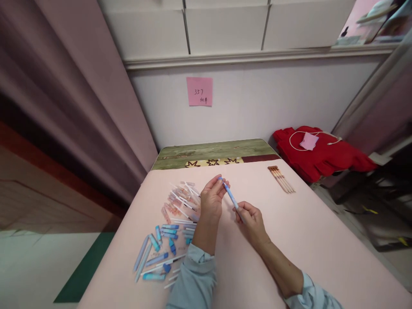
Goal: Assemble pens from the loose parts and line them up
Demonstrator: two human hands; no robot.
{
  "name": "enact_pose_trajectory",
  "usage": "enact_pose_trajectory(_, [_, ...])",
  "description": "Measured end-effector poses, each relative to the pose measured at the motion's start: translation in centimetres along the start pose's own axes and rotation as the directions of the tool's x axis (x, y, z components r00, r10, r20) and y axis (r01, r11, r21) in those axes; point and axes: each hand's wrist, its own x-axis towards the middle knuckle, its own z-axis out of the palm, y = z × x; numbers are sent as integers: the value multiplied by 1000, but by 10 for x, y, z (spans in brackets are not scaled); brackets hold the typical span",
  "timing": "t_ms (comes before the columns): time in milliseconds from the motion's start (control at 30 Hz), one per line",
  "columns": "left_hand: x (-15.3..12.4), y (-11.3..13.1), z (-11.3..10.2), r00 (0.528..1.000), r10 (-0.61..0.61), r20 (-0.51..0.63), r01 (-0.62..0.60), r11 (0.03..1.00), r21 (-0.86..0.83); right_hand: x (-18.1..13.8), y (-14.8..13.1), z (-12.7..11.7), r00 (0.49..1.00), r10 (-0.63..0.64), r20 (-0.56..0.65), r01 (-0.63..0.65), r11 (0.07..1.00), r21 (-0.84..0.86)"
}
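Observation:
A slim light-blue pen [231,197] slants between my two hands above the table. My left hand [211,201] pinches its upper end, where a bit of darker blue shows at the fingertips. Around the lower part of the barrel, the fingers of my right hand [251,219] are closed. Left of my left forearm lie loose blue pen caps and barrels [169,231], some light, some darker. Farther back are clear pinkish pen parts [174,208] mixed with thin white refills [185,199]. My left arm covers part of this pile.
Several beige pens with brown ends [282,179] lie side by side at the back right of the pale pink tabletop [309,240]. Beyond that corner sits a red cloth [322,159] with a white cable. A pink note [199,92] is stuck on the wall behind.

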Motion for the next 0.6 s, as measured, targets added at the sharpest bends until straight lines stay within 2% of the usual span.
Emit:
enact_pose_trajectory(233, [1,0,2,999,-47,-25,46,999,-27,-1,3,0,1000,22,-3,-22,999,25])
enact_pose_trajectory(600, [-3,-1,1,1000,-12,-6,12,1000,2,-2,-4,2,1000,24,-17,-24,1000,-14])
